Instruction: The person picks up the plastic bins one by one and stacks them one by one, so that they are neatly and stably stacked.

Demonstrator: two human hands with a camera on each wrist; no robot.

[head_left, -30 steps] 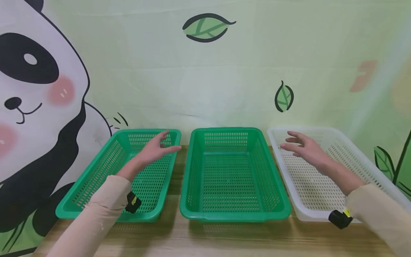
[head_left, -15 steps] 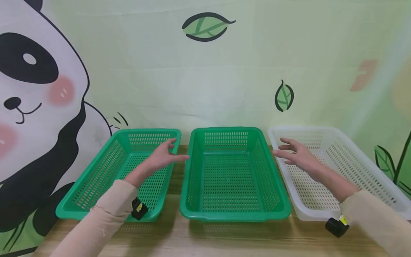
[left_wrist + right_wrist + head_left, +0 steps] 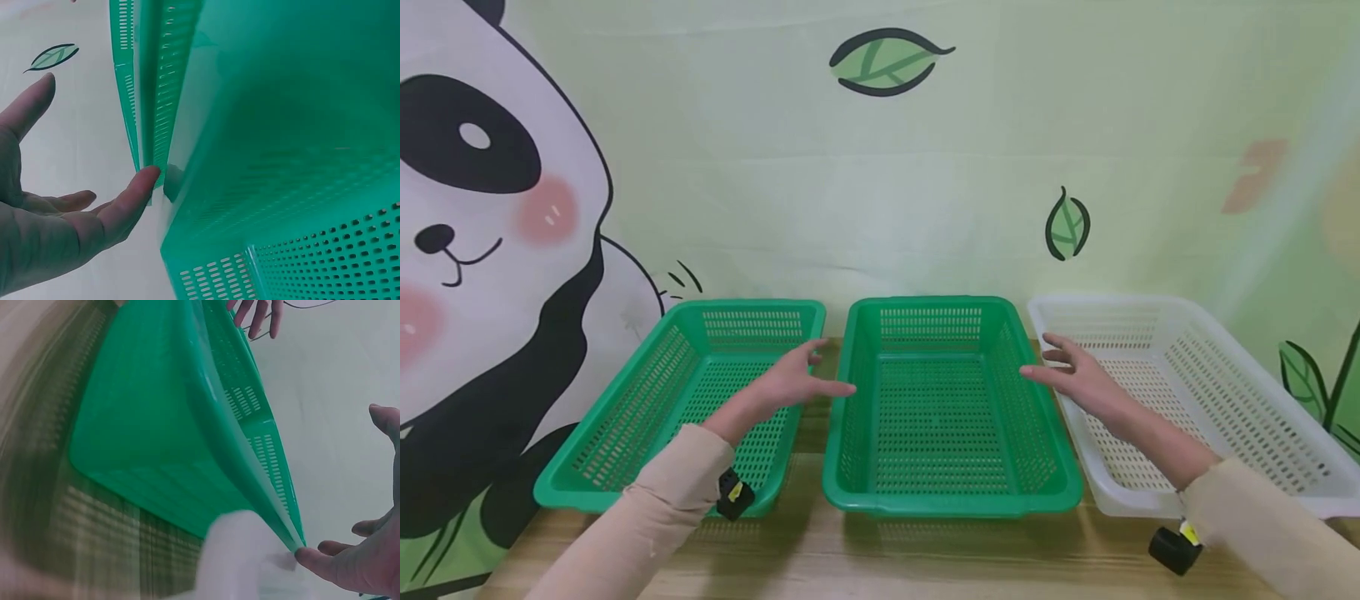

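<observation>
My left hand (image 3: 790,381) hovers over the right side of the left green basket (image 3: 625,407), its thumb reaching toward the middle basket. The fingers are spread and hold nothing. Between the hands stands the middle green basket (image 3: 952,503), with nothing in it. My right hand (image 3: 1082,383) is above the gap where that basket and the white basket (image 3: 1195,333) adjoin, thumb pointing left over the green rim. It holds nothing, fingers apart. In the right wrist view, the right hand's fingers (image 3: 319,562) appear close to the green rim; contact cannot be told.
All three mesh baskets stand side by side on a wooden table (image 3: 820,558). Behind them hangs a pale green backdrop (image 3: 760,167) printed with a panda and leaves. A small black camera (image 3: 734,493) sits on the left wrist and another black camera (image 3: 1176,550) on the right.
Both hands have moved inward and lower, toward the middle green basket, the left going right and the right going left. The baskets have stayed in place.
</observation>
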